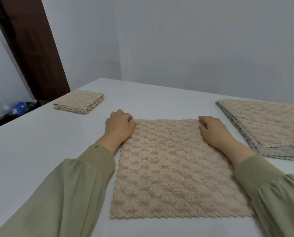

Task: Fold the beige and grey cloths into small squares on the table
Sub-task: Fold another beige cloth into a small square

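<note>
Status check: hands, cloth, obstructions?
Left hand and right hand pinching far corners of beige cloth. Cloth flat, unfolded. Nothing in the way.

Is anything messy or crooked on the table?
Not much. The beige cloth lies flat between both hands. Only the unfolded pile on the right is slightly untidy: grey cloths stick out unevenly beneath its top beige one.
</note>
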Motion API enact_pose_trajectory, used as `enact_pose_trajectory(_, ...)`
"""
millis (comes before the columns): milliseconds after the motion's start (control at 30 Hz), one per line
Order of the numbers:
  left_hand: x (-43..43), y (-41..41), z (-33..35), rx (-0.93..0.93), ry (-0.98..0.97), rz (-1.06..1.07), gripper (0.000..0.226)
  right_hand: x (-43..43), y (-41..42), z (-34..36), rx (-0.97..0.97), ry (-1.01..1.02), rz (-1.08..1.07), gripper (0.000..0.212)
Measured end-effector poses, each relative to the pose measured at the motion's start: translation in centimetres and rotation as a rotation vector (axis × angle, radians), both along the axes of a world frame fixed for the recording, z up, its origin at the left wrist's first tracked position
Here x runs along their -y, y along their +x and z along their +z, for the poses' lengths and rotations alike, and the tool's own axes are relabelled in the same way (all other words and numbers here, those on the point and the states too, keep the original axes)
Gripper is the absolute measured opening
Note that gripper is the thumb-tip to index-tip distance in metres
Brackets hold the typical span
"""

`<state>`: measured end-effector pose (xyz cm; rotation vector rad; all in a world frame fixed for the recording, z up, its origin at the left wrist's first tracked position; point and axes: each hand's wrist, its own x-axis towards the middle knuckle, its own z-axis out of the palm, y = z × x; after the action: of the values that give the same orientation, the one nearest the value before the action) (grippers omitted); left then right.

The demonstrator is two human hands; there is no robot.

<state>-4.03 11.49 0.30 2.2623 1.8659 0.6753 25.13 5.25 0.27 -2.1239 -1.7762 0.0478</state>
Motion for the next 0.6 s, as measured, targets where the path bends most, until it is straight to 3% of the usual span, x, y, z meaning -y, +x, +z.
enact_pose_trajectory(167,0.4,0.1,0.4,0.116,-0.002,-0.035,0.005,-0.2,-0.1,0.1,-0.062,0.032,-0.033,0.041)
enact_pose_trajectory(267,1.3,0.1,0.6,0.276,0.011,-0.055,0.015,0.2,-0.5,0.8,-0.085,0.086,-0.043,0.019)
enact_pose_trajectory(367,2.4,0.1,0.8,0.424,0.014,-0.039,0.033,0.8,-0.7,1.4,-0.128,0.194,-0.058,0.013)
enact_pose_trajectory(600,4.5,-0.6,1.3,0.369,0.217,0.005,0.018,3.0,-0.4,2.2,-0.218,0.381,-0.111,0.019)
